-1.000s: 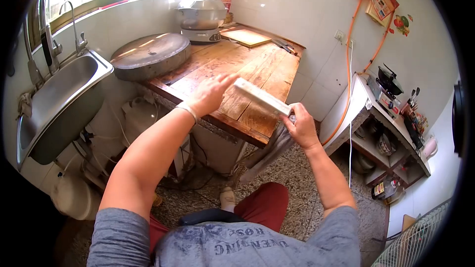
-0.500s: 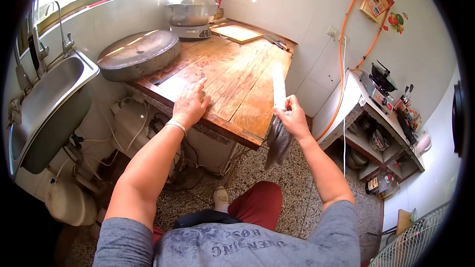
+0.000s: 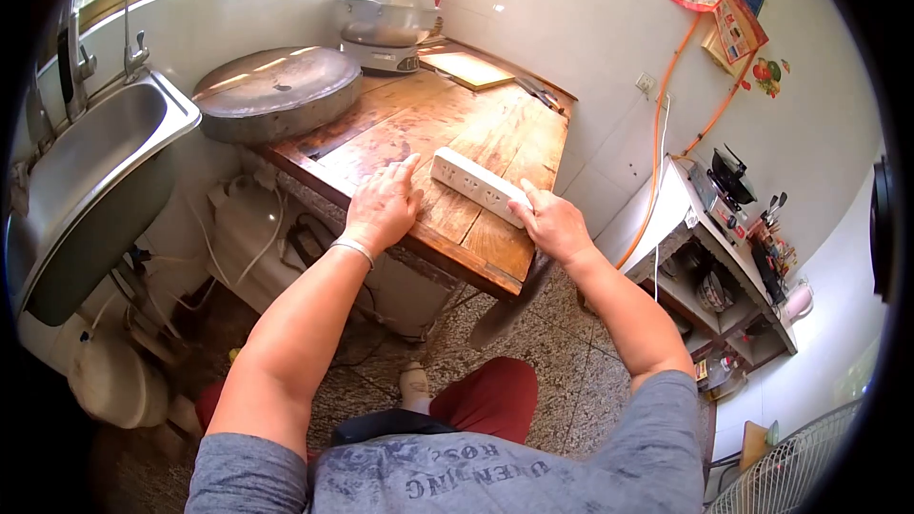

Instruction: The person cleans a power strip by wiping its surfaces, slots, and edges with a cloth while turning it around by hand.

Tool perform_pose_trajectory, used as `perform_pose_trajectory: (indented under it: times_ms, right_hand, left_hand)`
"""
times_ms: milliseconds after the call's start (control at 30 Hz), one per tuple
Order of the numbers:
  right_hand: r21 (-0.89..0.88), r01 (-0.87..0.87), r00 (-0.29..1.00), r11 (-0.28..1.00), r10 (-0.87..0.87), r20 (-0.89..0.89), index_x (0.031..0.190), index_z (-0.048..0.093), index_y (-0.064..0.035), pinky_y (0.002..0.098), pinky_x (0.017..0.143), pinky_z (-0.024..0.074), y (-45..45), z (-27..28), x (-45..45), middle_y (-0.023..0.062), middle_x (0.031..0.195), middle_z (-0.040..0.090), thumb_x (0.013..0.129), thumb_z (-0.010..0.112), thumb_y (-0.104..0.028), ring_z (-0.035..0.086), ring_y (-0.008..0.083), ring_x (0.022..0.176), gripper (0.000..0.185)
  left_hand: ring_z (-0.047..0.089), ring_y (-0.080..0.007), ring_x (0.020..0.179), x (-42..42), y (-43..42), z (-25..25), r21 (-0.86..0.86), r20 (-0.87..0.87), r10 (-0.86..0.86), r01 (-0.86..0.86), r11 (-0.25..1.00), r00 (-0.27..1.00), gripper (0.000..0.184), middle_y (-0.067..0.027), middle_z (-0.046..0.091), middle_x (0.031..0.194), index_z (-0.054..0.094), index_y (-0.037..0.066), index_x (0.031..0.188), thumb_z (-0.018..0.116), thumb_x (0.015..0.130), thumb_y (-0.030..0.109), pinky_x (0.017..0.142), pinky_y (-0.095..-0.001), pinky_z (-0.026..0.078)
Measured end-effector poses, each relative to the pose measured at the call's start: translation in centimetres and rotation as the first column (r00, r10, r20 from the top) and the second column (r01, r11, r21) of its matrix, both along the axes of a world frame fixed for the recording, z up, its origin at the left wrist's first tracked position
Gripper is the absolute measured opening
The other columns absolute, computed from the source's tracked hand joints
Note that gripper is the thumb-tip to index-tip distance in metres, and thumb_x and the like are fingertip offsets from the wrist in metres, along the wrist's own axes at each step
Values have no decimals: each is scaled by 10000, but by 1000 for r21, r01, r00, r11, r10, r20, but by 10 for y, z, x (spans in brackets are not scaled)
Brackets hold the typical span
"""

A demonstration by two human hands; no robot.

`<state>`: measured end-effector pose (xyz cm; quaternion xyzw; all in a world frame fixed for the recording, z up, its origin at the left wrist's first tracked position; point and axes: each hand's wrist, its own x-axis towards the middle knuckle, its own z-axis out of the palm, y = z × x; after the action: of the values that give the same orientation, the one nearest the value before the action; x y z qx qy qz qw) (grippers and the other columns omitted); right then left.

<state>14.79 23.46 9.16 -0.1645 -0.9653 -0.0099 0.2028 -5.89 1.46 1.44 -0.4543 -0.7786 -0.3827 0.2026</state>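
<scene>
A white power strip [image 3: 473, 187] with several sockets is tilted across the right front of the wooden table [image 3: 386, 138]. My right hand [image 3: 555, 225] grips its near right end, thumb along the edge. Below that hand a grey cloth [image 3: 509, 314] hangs past the table corner, blurred; its upper part is hidden. My left hand [image 3: 383, 205] lies at the table's front edge, fingers stretched out over the wood, holding nothing. A small gap separates its fingertips from the strip's left end.
A thick round board [image 3: 276, 100] and a steel pot [image 3: 386, 14] on an electric base stand at the back left. A sink [image 3: 114, 133] is at the far left. An orange hose [image 3: 653, 162] runs down the wall beside a shelf unit [image 3: 709, 228] with a wok.
The power strip has swung from upright to lying slantwise, its sockets now facing me, with my right hand still on its end. The cloth has swung left. My left hand has barely shifted.
</scene>
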Motion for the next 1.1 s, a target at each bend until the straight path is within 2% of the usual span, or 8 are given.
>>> perform_pose_trajectory:
  times_ms: [233, 333, 400, 533, 767, 867, 1067, 1100]
  right_hand:
    - [187, -285, 946, 940, 308, -104, 1279, 665, -60, 396, 674, 589, -27, -16, 28, 142, 1064, 736, 972, 715, -365, 731, 328, 817, 436]
    - [197, -289, 934, 937, 321, -156, 1264, 665, -58, 394, 692, 596, -41, -23, 38, 120, 1132, 720, 944, 748, -343, 727, 328, 846, 436]
    - [215, -349, 907, 912, 386, -166, 1332, 635, -37, 395, 737, 600, -45, -25, 44, 145, 1171, 700, 943, 750, -362, 719, 338, 902, 520]
    - [-264, -218, 973, 939, 191, -126, 1347, 643, -34, 418, 927, 545, -37, -24, 41, 221, 1215, 665, 902, 784, -464, 680, 380, 1066, 635]
    - [-360, -119, 992, 925, 125, -7, 1145, 676, 24, 436, 909, 534, -27, -14, 26, 226, 1089, 687, 874, 793, -504, 682, 384, 1030, 605]
    - [-363, -85, 995, 928, 61, -76, 1120, 676, 15, 432, 896, 537, -16, -19, 32, 220, 1064, 697, 873, 803, -513, 687, 358, 1001, 597]
    - [-489, -64, 879, 870, -183, -440, 1263, 670, -24, 403, 817, 555, 41, -22, 42, 171, 1048, 714, 970, 734, -448, 700, 244, 927, 519]
    - [-265, 24, 937, 964, -114, -331, 1333, 657, -74, 408, 808, 558, 54, -34, 44, 169, 1032, 711, 965, 737, -435, 706, 271, 918, 521]
  left_hand:
    - [633, -326, 1189, -3, -8, 5, 16, -64, -62, 63, 998, 996, 561, -128, 660, 1315, 496, 144, 1498, 641, 987, 325, 1023, -433, 469]
    - [637, -318, 1210, -10, -18, 12, 12, 117, -307, 307, 952, 945, 447, -139, 654, 1341, 601, 120, 1422, 652, 1015, 299, 1047, -419, 492]
    - [637, -279, 1215, -21, -17, 8, 151, 232, -665, 649, 746, 710, 302, -113, 650, 1361, 698, 89, 1289, 670, 1022, 226, 1049, -372, 490]
    - [624, -195, 1213, -16, -21, 2, 218, 439, -607, 577, 787, 662, 215, -63, 647, 1380, 744, 77, 1178, 722, 966, 54, 1026, -325, 496]
    - [640, -164, 1159, -12, -7, 6, 222, 359, -557, 511, 830, 749, 306, -65, 672, 1318, 692, 77, 1269, 737, 967, 86, 997, -312, 511]
    - [658, -184, 1130, -11, 7, 19, 338, 572, -552, 439, 832, 607, 378, -85, 698, 1255, 642, 61, 1335, 743, 982, 154, 974, -330, 531]
    - [600, -392, 1249, -17, 24, 7, 225, 315, -170, 100, 969, 934, 543, -227, 613, 1346, 598, 2, 1362, 678, 1004, 402, 1071, -446, 477]
    - [574, -403, 1275, -12, 21, 8, 204, 273, -161, 107, 973, 948, 566, -230, 606, 1350, 580, -6, 1377, 662, 1007, 415, 1087, -449, 458]
